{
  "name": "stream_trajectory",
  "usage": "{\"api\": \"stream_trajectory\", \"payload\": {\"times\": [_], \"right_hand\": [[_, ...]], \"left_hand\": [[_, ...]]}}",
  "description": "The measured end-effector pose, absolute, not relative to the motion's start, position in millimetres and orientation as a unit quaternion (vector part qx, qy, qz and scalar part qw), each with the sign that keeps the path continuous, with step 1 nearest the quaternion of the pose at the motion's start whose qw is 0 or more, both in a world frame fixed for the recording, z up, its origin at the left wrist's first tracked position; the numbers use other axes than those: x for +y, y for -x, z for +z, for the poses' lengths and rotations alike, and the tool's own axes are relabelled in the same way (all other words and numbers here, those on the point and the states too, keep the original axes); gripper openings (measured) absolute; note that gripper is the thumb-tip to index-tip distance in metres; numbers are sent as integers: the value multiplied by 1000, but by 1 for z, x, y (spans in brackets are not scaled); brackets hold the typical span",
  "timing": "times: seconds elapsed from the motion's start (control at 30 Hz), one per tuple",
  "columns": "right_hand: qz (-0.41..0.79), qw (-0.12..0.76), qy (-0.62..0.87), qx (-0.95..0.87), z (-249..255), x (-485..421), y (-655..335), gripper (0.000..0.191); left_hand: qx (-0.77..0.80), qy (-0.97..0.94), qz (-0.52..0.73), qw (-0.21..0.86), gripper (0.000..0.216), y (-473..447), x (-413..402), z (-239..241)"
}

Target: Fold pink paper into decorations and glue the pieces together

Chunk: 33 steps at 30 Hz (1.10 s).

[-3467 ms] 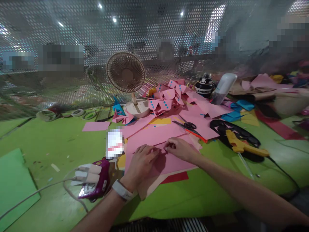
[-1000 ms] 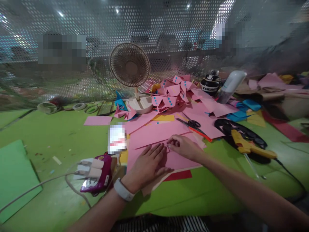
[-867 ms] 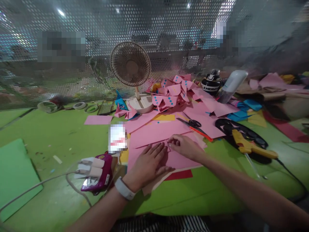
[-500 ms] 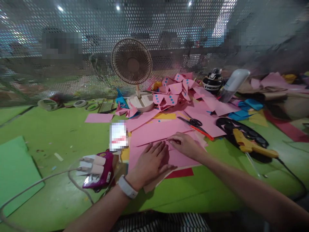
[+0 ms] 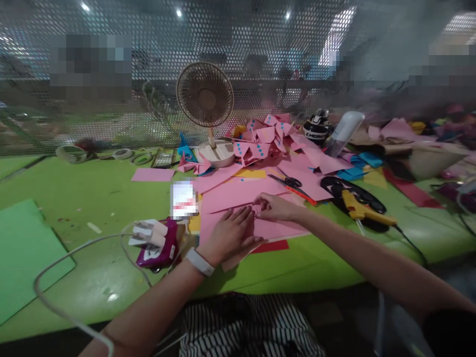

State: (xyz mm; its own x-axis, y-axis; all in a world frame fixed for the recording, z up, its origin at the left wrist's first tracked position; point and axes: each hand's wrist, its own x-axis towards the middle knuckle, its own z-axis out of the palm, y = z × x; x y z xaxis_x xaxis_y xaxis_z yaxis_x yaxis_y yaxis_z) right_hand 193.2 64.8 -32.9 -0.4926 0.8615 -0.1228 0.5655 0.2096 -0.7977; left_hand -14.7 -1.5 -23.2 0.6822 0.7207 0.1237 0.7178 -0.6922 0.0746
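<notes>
My left hand (image 5: 230, 233) lies flat on a pink paper sheet (image 5: 282, 229), fingers stretched out and pointing away from me. Just right of its fingertips, my right hand (image 5: 275, 207) is closed, thumb and fingers pinched on a small piece of pink paper. How far that piece runs is hidden by the hands. A larger pink sheet (image 5: 223, 197) lies directly beyond them. Black scissors (image 5: 292, 182) rest on the papers past my right hand, beside an orange-red strip (image 5: 303, 194).
A yellow glue gun (image 5: 366, 213) lies across a black tray (image 5: 375, 200) on the right. To the left sits a purple power block (image 5: 158, 253) with a plug and trailing cable. Behind stand a fan (image 5: 206, 96) and a heap of cut pink pieces (image 5: 260, 141).
My right fingers have curled in more and lifted slightly at the paper. My left hand keeps pressing flat in the same place. The head view has shifted a little.
</notes>
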Motion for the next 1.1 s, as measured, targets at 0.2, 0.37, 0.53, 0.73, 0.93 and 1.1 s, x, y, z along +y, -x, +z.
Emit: {"api": "stream_trajectory", "payload": {"times": [0.2, 0.37, 0.53, 0.73, 0.93, 1.1], "right_hand": [[411, 140, 491, -755, -26, 69, -187, 41], [440, 113, 471, -756, -25, 76, -189, 43], [472, 105, 460, -745, -27, 82, -192, 45], [475, 105, 449, -749, -24, 81, -193, 45], [480, 110, 440, -751, -24, 80, -196, 44], [478, 110, 438, -753, -25, 81, -196, 44]], "left_hand": [[375, -924, 70, 10, 80, 17, 0, -26], [368, -927, 70, 9, 79, 18, -1, -25], [359, -932, 46, 8, 83, 22, -1, -21], [358, -934, 18, -3, 87, 37, -9, -17], [375, -926, -4, 43, 75, 52, -18, 5], [484, -861, 55, 150, 60, 36, 3, 34]]}}
